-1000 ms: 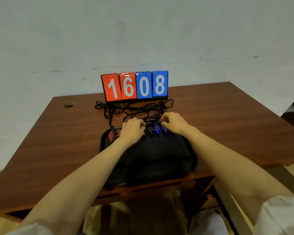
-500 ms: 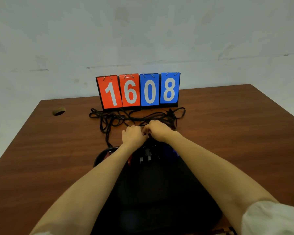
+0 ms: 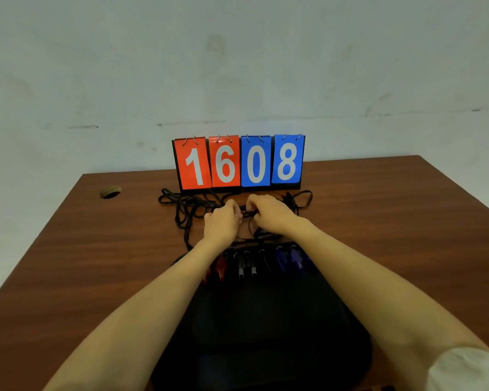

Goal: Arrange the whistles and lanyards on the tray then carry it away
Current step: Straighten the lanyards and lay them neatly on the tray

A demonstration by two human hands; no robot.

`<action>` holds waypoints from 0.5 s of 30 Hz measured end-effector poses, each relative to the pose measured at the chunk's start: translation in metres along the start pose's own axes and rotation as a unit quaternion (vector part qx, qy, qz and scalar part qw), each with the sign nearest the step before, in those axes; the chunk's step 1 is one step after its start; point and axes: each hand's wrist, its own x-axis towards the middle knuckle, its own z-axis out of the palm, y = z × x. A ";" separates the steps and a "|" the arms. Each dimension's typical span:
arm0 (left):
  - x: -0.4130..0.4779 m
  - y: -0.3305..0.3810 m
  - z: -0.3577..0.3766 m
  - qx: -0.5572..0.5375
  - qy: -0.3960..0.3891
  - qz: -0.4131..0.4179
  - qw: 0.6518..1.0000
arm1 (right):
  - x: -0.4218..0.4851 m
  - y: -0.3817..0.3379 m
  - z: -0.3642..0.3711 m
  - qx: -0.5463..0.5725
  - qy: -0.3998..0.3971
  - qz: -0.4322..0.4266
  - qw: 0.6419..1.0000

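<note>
Fingers [image 3: 232,207] of the left hand [image 3: 222,224] and right hand [image 3: 268,214] pinch one black strand of the lanyards [image 3: 187,206], tangled just in front of the scoreboard [image 3: 239,162]. Nearer than the scoreboard, whistles [image 3: 249,265] line the far edge of the black tray [image 3: 266,334] on the bench [image 3: 82,263].

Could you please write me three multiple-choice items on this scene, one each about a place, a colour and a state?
1. Where do the whistles lie?
A. along the black tray's far edge
B. beside the table hole
C. behind the scoreboard

2. What colours are the scoreboard cards?
A. all red
B. two red, two blue
C. all blue

3. What are the left hand and right hand doing?
A. resting flat
B. lifting the tray
C. pinching black lanyards

Answers: 1 A, they sit in a row there; 2 B, 16 is red, 08 blue; 3 C, fingers close on cord.
</note>
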 end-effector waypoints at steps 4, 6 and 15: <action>-0.010 0.017 -0.027 -0.089 0.076 0.049 0.992 | -0.016 -0.020 -0.033 0.003 0.058 -0.050 0.997; -0.016 0.028 -0.041 -0.122 0.098 0.072 0.985 | -0.022 -0.031 -0.048 -0.063 0.082 -0.049 0.993; -0.030 0.053 -0.109 -0.046 0.123 0.106 0.986 | -0.047 -0.050 -0.132 -0.141 0.317 -0.020 0.938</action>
